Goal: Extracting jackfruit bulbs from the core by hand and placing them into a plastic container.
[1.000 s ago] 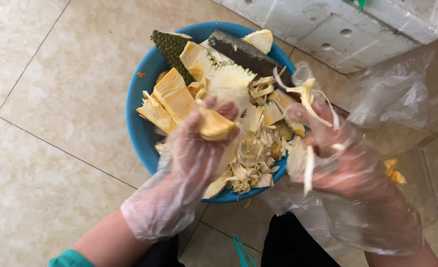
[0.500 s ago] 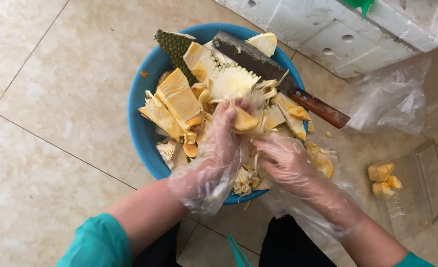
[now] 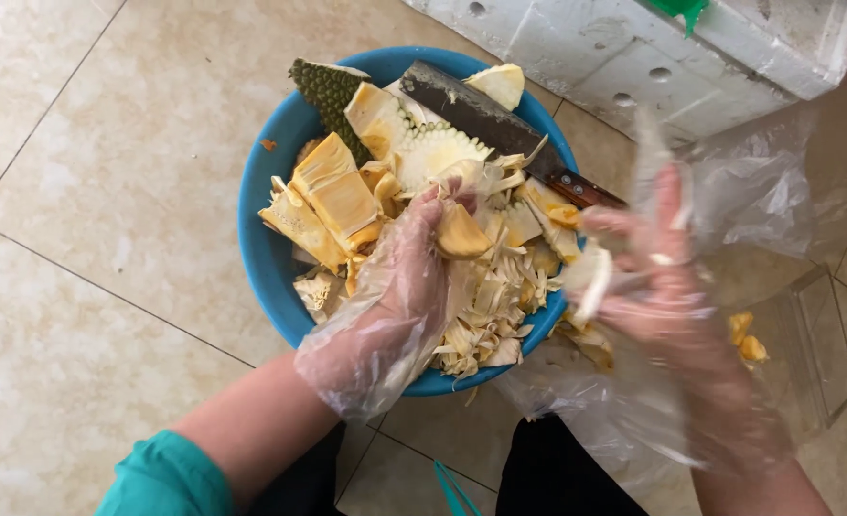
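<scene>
A blue basin (image 3: 256, 244) on the tiled floor holds cut jackfruit: green spiky rind (image 3: 328, 96), yellow chunks and pale stringy fibres (image 3: 485, 306). My left hand (image 3: 399, 287), in a clear plastic glove, pinches a yellow jackfruit pod (image 3: 463, 232) over the basin's middle. My right hand (image 3: 662, 268), also gloved and blurred, hovers past the basin's right rim and holds a pale strip of fibre (image 3: 590, 282). A large knife (image 3: 500, 129) with a brown handle lies across the basin's far side.
A clear plastic container (image 3: 815, 354) with a few yellow pods (image 3: 746, 336) sits at right, inside loose plastic bag film (image 3: 758, 191). White foam boxes (image 3: 633, 48) stand at the top right. Beige floor tiles spread out to the left.
My right hand pulled away from the pod to the right, past the rim, carrying a strip of fibre. My left hand stays over the basin with the pod.
</scene>
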